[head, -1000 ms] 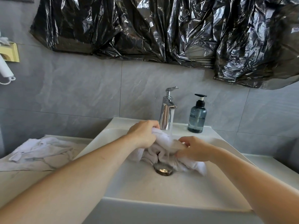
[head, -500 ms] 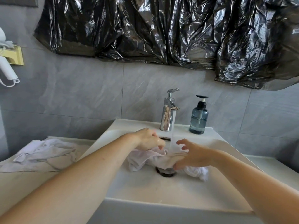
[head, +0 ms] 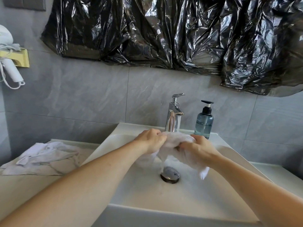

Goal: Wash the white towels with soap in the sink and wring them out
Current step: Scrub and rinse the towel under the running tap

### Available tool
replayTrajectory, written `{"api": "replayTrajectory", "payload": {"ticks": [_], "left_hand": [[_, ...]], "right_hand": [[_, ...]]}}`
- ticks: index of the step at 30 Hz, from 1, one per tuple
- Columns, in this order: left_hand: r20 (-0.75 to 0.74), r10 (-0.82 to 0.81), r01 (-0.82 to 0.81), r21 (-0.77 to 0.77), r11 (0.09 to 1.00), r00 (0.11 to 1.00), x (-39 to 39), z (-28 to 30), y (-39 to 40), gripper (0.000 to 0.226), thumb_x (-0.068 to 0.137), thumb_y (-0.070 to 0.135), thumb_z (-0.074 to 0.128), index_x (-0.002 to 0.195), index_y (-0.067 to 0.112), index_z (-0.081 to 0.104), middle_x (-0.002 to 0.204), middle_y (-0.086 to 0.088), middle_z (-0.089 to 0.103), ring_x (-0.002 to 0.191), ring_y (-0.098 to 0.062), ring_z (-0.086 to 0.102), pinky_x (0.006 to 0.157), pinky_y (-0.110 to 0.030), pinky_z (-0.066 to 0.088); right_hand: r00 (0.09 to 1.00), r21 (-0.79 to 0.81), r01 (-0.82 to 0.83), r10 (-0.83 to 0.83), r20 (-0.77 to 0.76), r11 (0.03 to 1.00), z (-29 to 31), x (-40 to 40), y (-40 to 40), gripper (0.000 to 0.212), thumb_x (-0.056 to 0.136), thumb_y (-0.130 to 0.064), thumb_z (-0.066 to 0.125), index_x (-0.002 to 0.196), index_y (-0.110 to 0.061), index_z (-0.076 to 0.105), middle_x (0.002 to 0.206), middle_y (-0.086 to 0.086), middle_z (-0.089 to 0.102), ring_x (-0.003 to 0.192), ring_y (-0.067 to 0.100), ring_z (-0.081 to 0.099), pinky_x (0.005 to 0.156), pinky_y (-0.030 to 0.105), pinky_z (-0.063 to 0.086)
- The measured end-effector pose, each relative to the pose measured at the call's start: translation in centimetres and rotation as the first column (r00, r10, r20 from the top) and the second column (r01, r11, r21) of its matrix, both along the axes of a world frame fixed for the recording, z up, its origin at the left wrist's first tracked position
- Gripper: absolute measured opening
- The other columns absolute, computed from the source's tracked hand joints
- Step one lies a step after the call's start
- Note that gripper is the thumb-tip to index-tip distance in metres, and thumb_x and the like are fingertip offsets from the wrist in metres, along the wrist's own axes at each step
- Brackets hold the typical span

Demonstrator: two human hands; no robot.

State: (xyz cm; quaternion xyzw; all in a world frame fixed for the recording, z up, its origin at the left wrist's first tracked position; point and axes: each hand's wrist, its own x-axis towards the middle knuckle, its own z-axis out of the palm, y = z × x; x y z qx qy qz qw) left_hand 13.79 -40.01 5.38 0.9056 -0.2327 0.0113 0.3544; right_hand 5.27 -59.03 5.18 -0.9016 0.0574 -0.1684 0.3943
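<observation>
We grip towel [head: 176, 141] tight, left hand [head: 151, 140], right hand [head: 197, 149], under tap [head: 174, 115]; should twist hard, low over sink [head: 188, 202].

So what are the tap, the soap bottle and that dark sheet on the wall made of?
The tap looks like chrome-plated metal: mirror-bright, with sharp reflections. The soap bottle seems to be tinted blue-grey clear plastic, see-through, with a matte black pump; it could be glass. The dark sheet looks like thin black plastic film, glossy and heavily crinkled.
</observation>
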Motion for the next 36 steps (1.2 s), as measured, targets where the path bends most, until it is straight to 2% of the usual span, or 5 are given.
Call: {"api": "replayTrajectory", "payload": {"ticks": [3, 10, 14, 19, 36], "left_hand": [[-0.092, -0.010, -0.005, -0.164, 0.986, 0.996, -0.6, 0.4, -0.5, 0.039, 0.068, 0.054, 0.039, 0.070, 0.022, 0.061, 0.112, -0.012, 0.072, 0.112, -0.035, 0.062, 0.079, -0.034, 0.043], [-0.137, 0.059, -0.090, -0.240, 0.967, 0.989, -0.5, 0.2, -1.5, 0.086, 0.079, 0.071, 0.022, 0.127, 0.020, 0.073, 0.135, -0.007, 0.068, 0.127, -0.030, 0.061, 0.104, -0.037, 0.048], [-0.005, -0.002, 0.001, -0.195, 0.981, 1.000, -1.3, -0.3, -2.4, 0.060, 0.076, 0.059, 0.033, 0.101, 0.018, 0.071, 0.117, -0.013, 0.073, 0.112, -0.034, 0.064, 0.085, -0.036, 0.048], [-0.075, 0.052, -0.060, -0.100, 0.993, 0.996, -0.9, -1.2, -2.9, 0.065, 0.094, 0.049, 0.028, 0.131, 0.011, 0.066, 0.136, -0.020, 0.066, 0.126, -0.037, 0.060, 0.102, -0.038, 0.049], [0.081, -0.125, 0.138, -0.179, 0.974, 0.989, -2.1, -0.2, -2.6, 0.045, 0.086, 0.054, 0.041, 0.084, 0.022, 0.071, 0.098, -0.010, 0.073, 0.095, -0.030, 0.065, 0.072, -0.036, 0.046]], "right_hand": [[0.998, 0.001, 0.018, -0.018, 0.068, 1.000, 0.3, -0.3, 0.4, 0.029, 0.076, -0.043, 0.060, 0.093, -0.026, 0.075, 0.082, -0.005, 0.078, 0.086, 0.019, 0.074, 0.085, 0.043, 0.060], [0.957, -0.063, -0.065, 0.080, 0.279, 0.996, 0.4, -1.0, 3.4, 0.019, 0.088, -0.031, 0.072, 0.089, -0.020, 0.057, 0.075, 0.001, 0.070, 0.068, 0.009, 0.065, 0.060, 0.029, 0.054], [0.967, -0.084, 0.098, -0.075, 0.242, 0.992, 0.1, -0.1, 1.8, 0.014, 0.088, -0.036, 0.053, 0.095, -0.027, 0.060, 0.087, -0.007, 0.071, 0.086, 0.014, 0.067, 0.078, 0.041, 0.057], [0.968, -0.133, -0.016, 0.049, 0.246, 0.991, 0.1, -1.4, 2.9, 0.023, 0.091, -0.038, 0.065, 0.085, -0.020, 0.052, 0.074, 0.003, 0.068, 0.067, 0.013, 0.060, 0.063, 0.038, 0.052], [0.981, 0.042, -0.040, 0.032, 0.189, 0.998, -0.2, 0.2, 0.6, 0.031, 0.080, -0.052, 0.042, 0.090, -0.033, 0.065, 0.090, -0.006, 0.073, 0.091, 0.017, 0.071, 0.088, 0.052, 0.056]]}}
